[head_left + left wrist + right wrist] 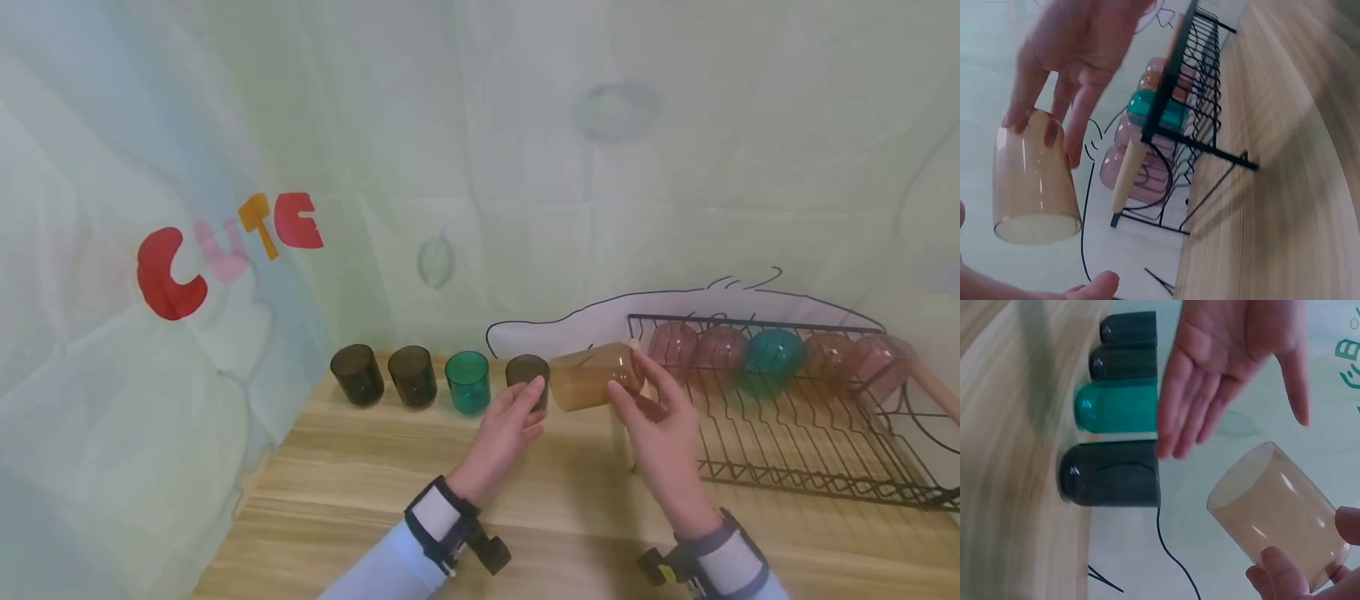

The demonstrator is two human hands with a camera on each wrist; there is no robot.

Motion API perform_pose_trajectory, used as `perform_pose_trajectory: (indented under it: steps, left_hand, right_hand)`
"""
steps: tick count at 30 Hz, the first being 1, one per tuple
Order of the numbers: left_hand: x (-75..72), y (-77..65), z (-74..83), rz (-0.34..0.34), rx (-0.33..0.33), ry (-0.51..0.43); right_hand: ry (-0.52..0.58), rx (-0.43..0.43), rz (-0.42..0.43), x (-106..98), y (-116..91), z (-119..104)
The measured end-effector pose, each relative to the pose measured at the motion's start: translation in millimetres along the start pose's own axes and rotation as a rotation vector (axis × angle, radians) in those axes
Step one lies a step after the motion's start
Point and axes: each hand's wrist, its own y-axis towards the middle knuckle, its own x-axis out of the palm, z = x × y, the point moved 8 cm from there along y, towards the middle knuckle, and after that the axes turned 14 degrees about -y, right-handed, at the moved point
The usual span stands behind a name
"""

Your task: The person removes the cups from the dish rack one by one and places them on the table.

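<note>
My right hand (667, 429) pinched an amber cup (588, 382) by its base, likely sparing the rim; my left hand (501, 427) spread empty.

"That amber cup (592, 379) beside the rack (1168, 78)?"
"Smooth, glossy, see-through; glass or plastic, can't tell."
"The rack itself?"
"Dark, metal-looking wire; its handle (1129, 175) looks like pale wood."
"Beneath it?"
"Wood-grained tabletop (330, 483), smooth."
"Behind?"
"Creased, matt, cloth-like backdrop (525, 208)."

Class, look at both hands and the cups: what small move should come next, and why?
Probably the right hand should turn the amber cup mouth-up: it holds that cup tipped sideways, while the green cup and dark cups stand mouth-up on the table. The left hand, holding nothing, could perhaps help steady it.
</note>
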Motion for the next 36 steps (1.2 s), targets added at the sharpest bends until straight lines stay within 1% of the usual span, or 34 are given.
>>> perform_pose_trajectory:
  steps: [3,6,9,11,14,21,32,36]
  left_hand:
    - [6.3,0.3,-2.0,-0.035,-0.038,-0.071]
    - [10.2,1.5,-2.7,-0.059,-0.06,-0.117]
    - [13.3,2.9,-3.4,-0.083,-0.081,-0.164]
    - [15.8,3.6,-3.1,-0.108,-0.091,-0.189]
    - [18.5,4.3,-2.9,-0.132,-0.107,-0.213]
    - [18.7,6.5,-3.9,-0.112,-0.134,-0.295]
    - [18.6,8.6,-3.2,-0.128,-0.159,-0.384]
    - [19.6,9.6,-0.9,-0.14,-0.155,-0.423]
  right_hand:
    - [0.029,-0.024,0.009,6.6,-5.1,-4.3]
    - [0.081,-0.022,-0.012,11.0,-11.4,-13.8]
    - [0.105,-0.022,-0.027,13.0,-17.1,-24.3]
    - [0.121,-0.04,-0.025,13.5,-19.4,-31.4]
    - [0.123,-0.058,-0.02,14.9,-21.2,-36.0]
    - [0.104,-0.121,0.01,17.0,-23.6,-40.6]
    - [0.099,-0.127,-0.012,20.6,-23.9,-37.1]
    - [0.108,-0.125,-0.015,21.2,-23.4,-35.0]
